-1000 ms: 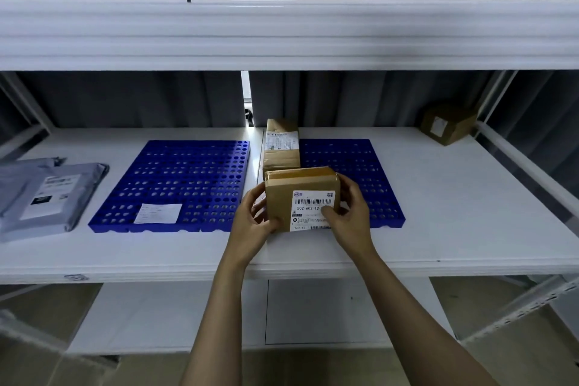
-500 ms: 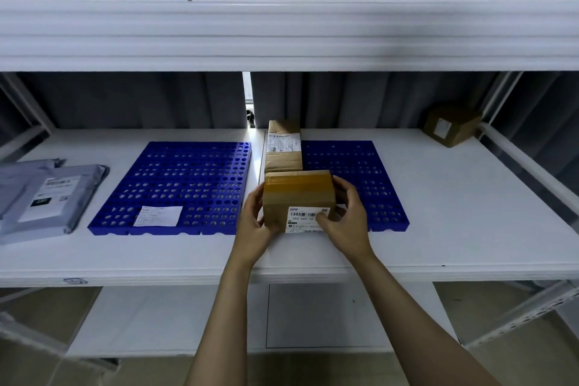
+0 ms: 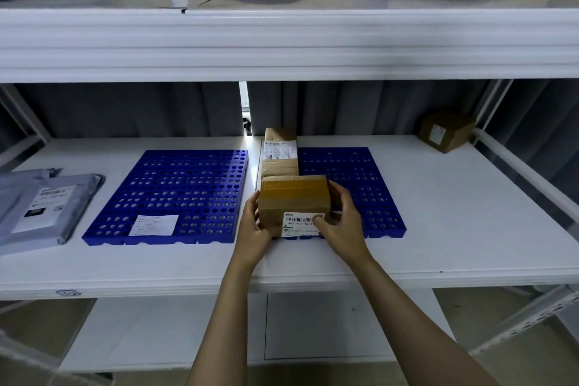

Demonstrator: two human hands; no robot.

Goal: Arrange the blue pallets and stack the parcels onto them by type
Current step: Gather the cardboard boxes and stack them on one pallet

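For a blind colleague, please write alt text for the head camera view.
The left hand and right hand hold a labelled cardboard box at the front of the right blue pallet, before a long parcel. The left blue pallet carries only a paper label; grey mailer bags lie further left.

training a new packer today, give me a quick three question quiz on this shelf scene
1. True or false: the left hand and right hand both grip the labelled box at the right pallet's near edge.
2. What lies on the shelf left of the left pallet? A grey mailer bags B red crate C tape roll
3. Fill in: the small brown box at the back right sits ___ the pallets (on or off).

Key: 1 true; 2 A; 3 off
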